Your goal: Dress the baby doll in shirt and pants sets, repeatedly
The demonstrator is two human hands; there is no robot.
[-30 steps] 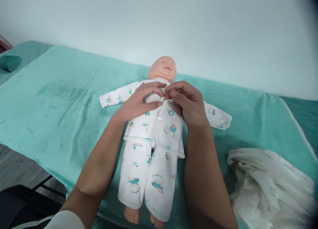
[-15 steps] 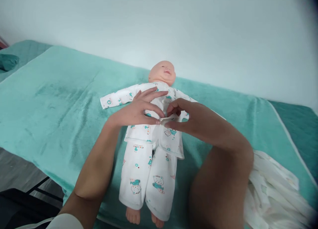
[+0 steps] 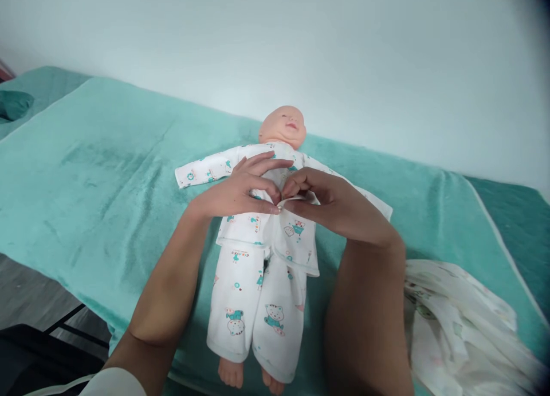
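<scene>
A baby doll lies on its back on a teal blanket, dressed in a white printed jacket and matching trousers. My left hand rests on the doll's chest, thumb and forefinger pinching the jacket's front edge, other fingers stretched out. My right hand meets it from the right, its fingers pinched on the same front edge at mid-chest. The button between the fingertips is hidden.
A pile of white printed cloth lies on the blanket at the lower right, next to my right forearm. The bed's near edge runs along the lower left, with dark floor and a black object below. A pale wall rises behind.
Both hands have moved from the jacket's top button near the neck down to mid-chest. My right elbow swung out to the right, then came back in a little.
</scene>
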